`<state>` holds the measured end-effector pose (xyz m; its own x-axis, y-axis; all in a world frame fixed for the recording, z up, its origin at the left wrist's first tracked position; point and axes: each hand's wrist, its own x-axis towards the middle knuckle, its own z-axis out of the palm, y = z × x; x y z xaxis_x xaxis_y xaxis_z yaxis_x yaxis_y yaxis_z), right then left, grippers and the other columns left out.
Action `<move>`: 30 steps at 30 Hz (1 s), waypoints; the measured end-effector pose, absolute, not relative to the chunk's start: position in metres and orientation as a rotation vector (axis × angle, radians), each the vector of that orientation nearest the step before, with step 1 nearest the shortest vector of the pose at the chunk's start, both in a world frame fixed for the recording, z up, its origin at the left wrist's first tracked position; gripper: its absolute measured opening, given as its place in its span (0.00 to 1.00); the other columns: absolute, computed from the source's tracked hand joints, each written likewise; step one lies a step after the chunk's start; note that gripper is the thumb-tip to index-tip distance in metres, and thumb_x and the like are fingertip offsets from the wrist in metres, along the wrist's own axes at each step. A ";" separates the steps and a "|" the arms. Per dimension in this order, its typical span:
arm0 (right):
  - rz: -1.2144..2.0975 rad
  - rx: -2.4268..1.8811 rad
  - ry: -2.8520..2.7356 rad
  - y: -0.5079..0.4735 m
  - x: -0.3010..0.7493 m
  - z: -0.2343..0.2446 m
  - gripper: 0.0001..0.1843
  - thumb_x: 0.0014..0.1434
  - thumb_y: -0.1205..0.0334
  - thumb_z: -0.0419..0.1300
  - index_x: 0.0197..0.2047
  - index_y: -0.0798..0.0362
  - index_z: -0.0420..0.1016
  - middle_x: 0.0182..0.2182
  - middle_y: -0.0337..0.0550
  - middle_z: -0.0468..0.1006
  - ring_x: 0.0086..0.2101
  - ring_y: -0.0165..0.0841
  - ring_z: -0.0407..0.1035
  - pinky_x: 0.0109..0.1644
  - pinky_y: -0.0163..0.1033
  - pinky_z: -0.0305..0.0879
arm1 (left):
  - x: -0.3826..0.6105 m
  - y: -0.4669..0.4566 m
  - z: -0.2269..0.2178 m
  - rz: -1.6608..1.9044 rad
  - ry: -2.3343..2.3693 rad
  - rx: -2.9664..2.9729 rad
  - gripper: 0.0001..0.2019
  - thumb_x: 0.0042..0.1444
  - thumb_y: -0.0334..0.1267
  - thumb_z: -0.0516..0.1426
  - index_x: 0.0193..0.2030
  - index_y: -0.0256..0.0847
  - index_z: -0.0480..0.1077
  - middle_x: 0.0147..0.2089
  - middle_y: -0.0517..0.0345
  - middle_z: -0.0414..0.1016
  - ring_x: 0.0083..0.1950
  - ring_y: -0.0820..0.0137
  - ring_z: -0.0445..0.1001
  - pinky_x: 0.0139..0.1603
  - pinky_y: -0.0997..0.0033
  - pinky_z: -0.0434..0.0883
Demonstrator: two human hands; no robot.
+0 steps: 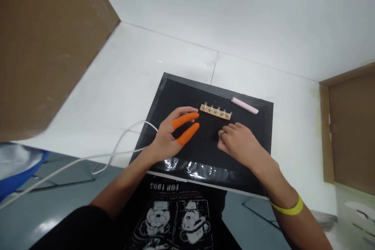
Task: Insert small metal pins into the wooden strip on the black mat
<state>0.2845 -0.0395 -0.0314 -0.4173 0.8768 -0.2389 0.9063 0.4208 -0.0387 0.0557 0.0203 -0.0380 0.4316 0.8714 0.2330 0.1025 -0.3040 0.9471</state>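
Note:
A small light-wood strip [215, 112] carries a row of several clear upright pieces and lies on the black mat [175, 93]. My left hand [172, 133] is just left of the strip, with orange finger covers on its thumb and index finger. Its fingers are spread and nothing shows between them. To the lower right of the strip, my right hand [236, 140] is closed, back upward, with a dark ring on one finger. The curled fingers hide whatever they may hold. Past this hand, near the mat's far right edge, lies a pale pink angular stick [245, 105].
The mat lies on a white table [111, 82], its near edge covered with shiny clear tape. A white cable [117, 144] runs past my left wrist. A brown panel [52, 47] stands at left, and a cardboard-like box [325, 133] at right.

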 end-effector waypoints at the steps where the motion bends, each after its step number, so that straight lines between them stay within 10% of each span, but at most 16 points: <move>1: -0.217 1.599 2.504 -0.042 0.288 -0.033 0.08 0.64 0.67 0.59 0.34 0.55 0.78 0.29 0.44 0.77 0.33 0.37 0.72 0.40 0.43 0.55 | 0.057 0.022 -0.040 0.979 0.883 1.757 0.12 0.64 0.34 0.61 0.53 0.46 0.78 0.57 0.48 0.77 0.54 0.60 0.77 0.58 0.58 0.72; 20: -0.098 1.895 2.651 -0.081 0.305 -0.037 0.14 0.73 0.65 0.52 0.43 0.56 0.79 0.35 0.46 0.77 0.36 0.37 0.68 0.42 0.43 0.61 | 0.098 0.082 -0.094 0.662 1.024 2.180 0.08 0.61 0.38 0.64 0.46 0.42 0.80 0.58 0.48 0.79 0.63 0.51 0.67 0.61 0.47 0.52; 30: -1.119 3.173 2.347 -0.116 0.276 -0.067 0.05 0.65 0.60 0.64 0.40 0.47 0.83 0.35 0.40 0.81 0.36 0.33 0.74 0.40 0.39 0.69 | 0.101 0.076 -0.097 0.810 1.035 2.271 0.01 0.61 0.35 0.65 0.39 0.45 0.80 0.54 0.56 0.82 0.62 0.56 0.71 0.61 0.47 0.53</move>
